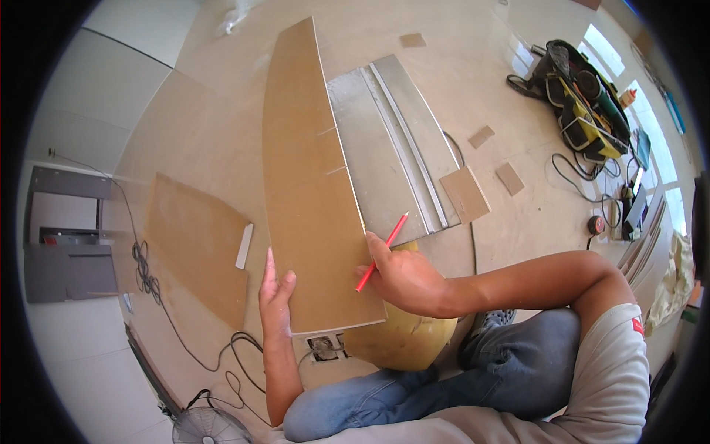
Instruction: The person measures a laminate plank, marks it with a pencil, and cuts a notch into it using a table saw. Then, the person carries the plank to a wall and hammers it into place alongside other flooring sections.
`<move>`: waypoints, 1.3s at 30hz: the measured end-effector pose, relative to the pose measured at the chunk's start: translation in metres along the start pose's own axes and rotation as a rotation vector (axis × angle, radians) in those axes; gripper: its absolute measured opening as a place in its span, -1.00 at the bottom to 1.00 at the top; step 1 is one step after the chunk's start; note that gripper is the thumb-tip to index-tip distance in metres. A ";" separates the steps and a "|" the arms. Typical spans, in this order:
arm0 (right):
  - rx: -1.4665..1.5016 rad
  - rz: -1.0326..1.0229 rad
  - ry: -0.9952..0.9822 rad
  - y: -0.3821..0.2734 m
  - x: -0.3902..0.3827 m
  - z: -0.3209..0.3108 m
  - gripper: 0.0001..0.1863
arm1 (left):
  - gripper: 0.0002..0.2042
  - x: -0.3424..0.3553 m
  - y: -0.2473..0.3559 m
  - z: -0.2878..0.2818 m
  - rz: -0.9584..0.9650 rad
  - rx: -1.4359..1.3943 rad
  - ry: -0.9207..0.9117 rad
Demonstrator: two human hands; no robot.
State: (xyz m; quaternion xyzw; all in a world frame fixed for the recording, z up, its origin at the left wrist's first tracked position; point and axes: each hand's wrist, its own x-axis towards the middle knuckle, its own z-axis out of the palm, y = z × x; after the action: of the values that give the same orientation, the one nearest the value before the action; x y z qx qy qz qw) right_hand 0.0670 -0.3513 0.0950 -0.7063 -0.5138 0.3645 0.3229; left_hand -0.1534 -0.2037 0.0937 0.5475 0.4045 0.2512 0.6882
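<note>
A long tan board [307,192] with pale edges lies lengthwise before me, over part of a rounded yellow object [396,344]. My left hand [277,296] is at its near left edge, fingers stretched upward along the side and thumb against it. My right hand [396,274] grips a red pencil [401,222] at the board's right edge, thumb touching the board. Beside the board lies a grey panel [377,155] with two long pale rails, a small tan offcut [464,194] across its near right corner.
A black and yellow tool bag [580,111], cords and a round red tool [595,226] are at right. Another tan sheet [192,244] lies left with a white strip [244,246]. A fan [200,425] is lower left. Small offcuts [509,178] and paler strips lie around.
</note>
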 end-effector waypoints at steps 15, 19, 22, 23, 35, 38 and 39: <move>-0.044 -0.134 0.094 0.016 -0.003 0.007 -0.38 | -0.28 -0.002 -0.002 0.007 0.001 -0.021 -0.012; -0.082 -0.146 0.107 0.017 -0.004 0.009 -0.36 | -0.28 -0.001 -0.008 0.002 0.019 -0.036 -0.019; -0.104 -0.167 0.116 0.019 -0.004 0.011 -0.35 | -0.28 0.000 -0.010 0.002 0.025 -0.009 -0.004; -0.115 -0.181 0.122 0.020 -0.005 0.011 -0.34 | -0.28 0.000 -0.010 0.002 0.020 -0.023 -0.012; -0.132 -0.205 0.118 0.029 -0.007 0.019 -0.33 | -0.27 -0.002 -0.013 0.003 0.035 -0.005 -0.014; -0.144 -0.150 0.070 0.026 -0.007 0.017 -0.33 | -0.26 -0.002 -0.013 0.003 0.045 -0.019 -0.014; -0.146 -0.150 0.068 0.024 -0.007 0.017 -0.33 | -0.26 -0.003 -0.014 0.003 0.046 -0.020 -0.016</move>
State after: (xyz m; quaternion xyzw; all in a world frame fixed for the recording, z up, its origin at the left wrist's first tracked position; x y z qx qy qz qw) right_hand 0.0636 -0.3629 0.0672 -0.6996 -0.5790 0.2769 0.3141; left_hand -0.1538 -0.2110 0.0816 0.5516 0.3838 0.2668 0.6908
